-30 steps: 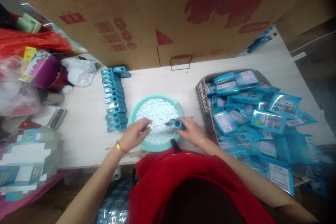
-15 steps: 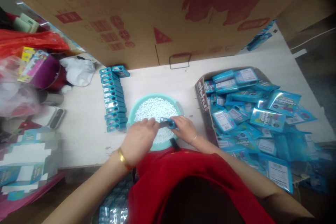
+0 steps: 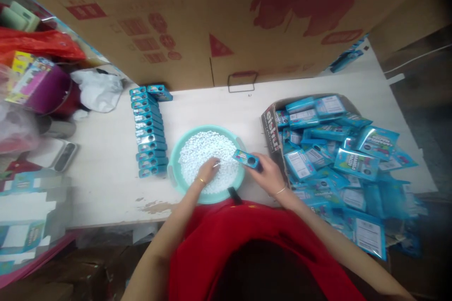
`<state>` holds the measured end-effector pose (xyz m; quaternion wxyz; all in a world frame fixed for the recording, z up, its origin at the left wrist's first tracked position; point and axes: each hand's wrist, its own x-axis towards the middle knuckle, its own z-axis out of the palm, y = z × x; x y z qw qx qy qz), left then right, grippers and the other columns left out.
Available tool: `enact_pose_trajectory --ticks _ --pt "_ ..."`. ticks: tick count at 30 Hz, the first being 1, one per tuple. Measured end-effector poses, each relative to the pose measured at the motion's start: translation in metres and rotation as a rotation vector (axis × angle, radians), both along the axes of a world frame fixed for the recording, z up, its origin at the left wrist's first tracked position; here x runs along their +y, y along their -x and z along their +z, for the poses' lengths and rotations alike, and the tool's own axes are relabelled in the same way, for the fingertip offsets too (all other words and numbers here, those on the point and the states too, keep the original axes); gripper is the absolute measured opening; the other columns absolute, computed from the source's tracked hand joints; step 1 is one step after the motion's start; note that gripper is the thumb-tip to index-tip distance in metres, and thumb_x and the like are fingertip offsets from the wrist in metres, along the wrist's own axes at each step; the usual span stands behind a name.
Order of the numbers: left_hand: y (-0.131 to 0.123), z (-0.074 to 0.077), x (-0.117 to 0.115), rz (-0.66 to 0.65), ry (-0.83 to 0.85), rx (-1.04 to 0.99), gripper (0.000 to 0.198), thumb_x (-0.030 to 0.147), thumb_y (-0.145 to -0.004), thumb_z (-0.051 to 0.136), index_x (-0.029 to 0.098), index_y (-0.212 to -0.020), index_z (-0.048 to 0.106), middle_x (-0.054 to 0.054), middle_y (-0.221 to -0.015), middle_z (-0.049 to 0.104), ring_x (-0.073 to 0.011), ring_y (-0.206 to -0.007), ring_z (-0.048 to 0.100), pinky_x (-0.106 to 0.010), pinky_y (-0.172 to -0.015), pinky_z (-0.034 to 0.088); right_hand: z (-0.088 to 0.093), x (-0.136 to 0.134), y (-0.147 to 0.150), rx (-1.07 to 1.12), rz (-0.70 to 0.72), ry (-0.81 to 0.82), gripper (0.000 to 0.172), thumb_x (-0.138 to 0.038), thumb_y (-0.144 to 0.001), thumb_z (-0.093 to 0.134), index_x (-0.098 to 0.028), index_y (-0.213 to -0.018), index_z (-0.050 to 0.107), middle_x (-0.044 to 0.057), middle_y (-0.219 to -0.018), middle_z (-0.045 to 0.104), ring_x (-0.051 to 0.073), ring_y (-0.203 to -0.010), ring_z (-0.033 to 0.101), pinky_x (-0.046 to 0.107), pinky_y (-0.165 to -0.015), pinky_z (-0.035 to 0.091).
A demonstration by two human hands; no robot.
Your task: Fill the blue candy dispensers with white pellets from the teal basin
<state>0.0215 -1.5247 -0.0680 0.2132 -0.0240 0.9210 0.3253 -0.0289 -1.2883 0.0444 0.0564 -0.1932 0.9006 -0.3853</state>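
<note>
A light green basin (image 3: 172,171) full of small white pellets (image 3: 208,146) sits near the table's front edge. My left hand (image 3: 209,171) is down at the pellets inside the basin, its fingers curled together. A small shiny bit shows at those fingertips, too blurred to name. Just past the basin's right rim, my right hand (image 3: 266,174) grips a small blue box (image 3: 246,159), tilted, with its printed face upward and a dark round spot on it. Left of the basin stands a row of similar blue boxes (image 3: 150,138), several of them side by side.
On the right, an open carton (image 3: 271,129) overflows with blue packets (image 3: 358,162). A large cardboard box (image 3: 183,23) walls off the back. At left are a white bag (image 3: 99,91), a purple container (image 3: 49,87), a white device (image 3: 52,153) and flattened blue-white cartons (image 3: 26,216).
My left hand has left the blue box and dropped into the pellets. My right hand has carried the box to the right, away from the basin's middle. The view has shifted slightly.
</note>
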Motion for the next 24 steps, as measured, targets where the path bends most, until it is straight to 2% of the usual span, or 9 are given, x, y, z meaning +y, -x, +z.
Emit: enact_pose_trajectory --ticks 2,4,6,8,11,14,17,20,24 --pt "-0.002 0.008 -0.003 0.014 -0.075 0.021 0.025 0.023 -0.088 0.047 0.018 -0.111 0.055 -0.007 -0.109 0.063 -0.0179 -0.097 0.061 -0.032 -0.089 0.048 -0.001 0.003 0.0 -0.009 -0.02 0.01 0.038 -0.043 -0.084 0.06 -0.019 -0.113 0.057 0.011 -0.104 0.066 0.025 -0.096 0.062 0.038 -0.086 0.05" --pt "-0.007 0.029 -0.017 0.032 -0.184 0.068 0.024 0.026 -0.088 0.048 0.018 -0.11 0.055 -0.007 -0.106 0.063 -0.0177 -0.095 0.061 -0.031 -0.087 0.049 -0.002 0.004 0.0 -0.009 -0.021 0.015 0.038 -0.043 -0.084 0.059 -0.019 -0.113 0.057 0.011 -0.104 0.066 0.026 -0.097 0.062 0.039 -0.086 0.05" --pt "-0.012 0.061 -0.034 0.034 -0.274 0.126 0.024 0.028 -0.089 0.049 0.019 -0.109 0.055 -0.007 -0.104 0.063 -0.0181 -0.093 0.06 -0.032 -0.085 0.049 -0.004 0.002 0.0 0.004 -0.008 0.008 0.037 -0.043 -0.084 0.059 -0.02 -0.113 0.057 0.01 -0.104 0.066 0.026 -0.097 0.061 0.039 -0.085 0.05" --pt "-0.013 0.1 -0.048 -0.002 -0.28 0.159 0.024 0.03 -0.09 0.048 0.019 -0.11 0.055 -0.007 -0.1 0.062 -0.0177 -0.09 0.059 -0.031 -0.083 0.049 -0.006 -0.003 -0.002 0.03 0.014 -0.006 0.037 -0.042 -0.084 0.059 -0.019 -0.113 0.057 0.01 -0.104 0.067 0.026 -0.097 0.061 0.039 -0.085 0.05" --pt "-0.006 0.155 -0.056 -0.114 -0.192 0.172 0.024 0.029 -0.091 0.046 0.02 -0.111 0.055 -0.006 -0.098 0.062 -0.0169 -0.087 0.059 -0.03 -0.079 0.048 -0.008 -0.015 -0.005 0.075 0.082 -0.027 0.035 -0.037 -0.084 0.059 -0.019 -0.114 0.057 0.011 -0.105 0.067 0.026 -0.097 0.06 0.04 -0.085 0.049" --pt "0.006 0.194 -0.047 -0.262 -0.041 0.176 0.024 0.028 -0.091 0.044 0.021 -0.11 0.056 -0.006 -0.098 0.062 -0.0181 -0.09 0.058 -0.032 -0.08 0.048 -0.008 -0.029 -0.008 0.101 0.159 -0.048 0.034 -0.031 -0.084 0.058 -0.018 -0.115 0.057 0.011 -0.105 0.067 0.026 -0.098 0.06 0.04 -0.085 0.049" --pt "0.015 0.218 -0.026 -0.376 0.186 0.126 0.021 0.024 -0.09 0.042 0.021 -0.101 0.06 -0.006 -0.091 0.06 -0.0203 -0.086 0.058 -0.033 -0.076 0.048 -0.005 -0.039 -0.009 0.119 0.203 -0.087 0.036 -0.026 -0.082 0.058 -0.018 -0.117 0.056 0.011 -0.106 0.066 0.027 -0.098 0.058 0.039 -0.083 0.049" --pt "0.018 0.238 -0.002 -0.429 0.388 0.078 0.022 0.013 -0.087 0.04 0.019 -0.088 0.061 -0.009 -0.083 0.057 -0.0221 -0.079 0.056 -0.034 -0.07 0.046 -0.004 -0.043 -0.009 0.134 0.24 -0.116 0.035 -0.023 -0.081 0.057 -0.017 -0.116 0.056 0.011 -0.106 0.066 0.027 -0.097 0.058 0.039 -0.082 0.049" --pt "0.018 0.258 0.008 -0.446 0.389 0.109 0.031 0.007 -0.086 0.034 0.02 -0.094 0.062 -0.009 -0.081 0.056 -0.0231 -0.078 0.054 -0.036 -0.072 0.045 -0.005 -0.043 -0.009 0.123 0.252 -0.108 0.034 -0.023 -0.082 0.056 -0.017 -0.115 0.056 0.01 -0.106 0.067 0.027 -0.097 0.058 0.039 -0.082 0.049"
